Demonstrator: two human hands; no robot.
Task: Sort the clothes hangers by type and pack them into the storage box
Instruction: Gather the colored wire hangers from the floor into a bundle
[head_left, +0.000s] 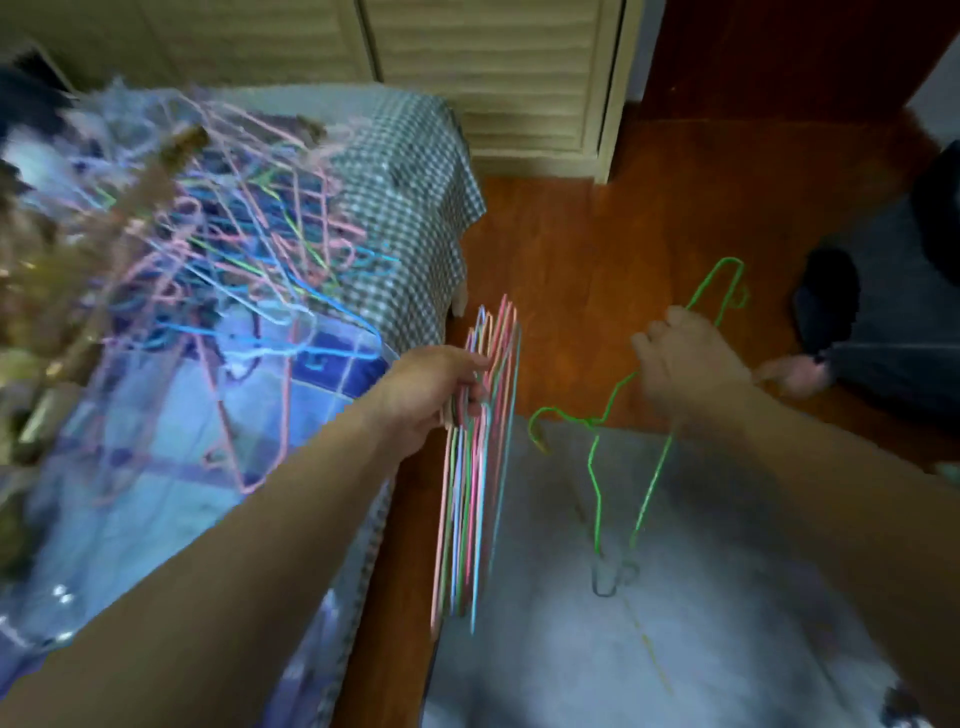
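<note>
Head view: 1 wide-angle picture is given, partly blurred. A bundle of wire hangers (480, 457), pink, blue and green, is held upright by the left hand (428, 397), whose fingers (470, 387) are curled round the bundle near the hooks. A single green hanger (649, 415) is gripped by the right hand (685, 366), its fingers clamped on the wire, and it hangs just beside the bundle without touching it. A tangled heap of unsorted hangers (234, 249) is seen on the bed (415, 171) at left, on a checked cover. Below the hands a grey fabric surface (649, 623) is spread, which may be the storage box, though this cannot be told for certain. The sorting step is judged to be in hand: like hangers are being gathered before packing. For the next move, the green hanger would need to be turned parallel to the bundle and its hook slipped in beside the others, so that nothing snags.
</note>
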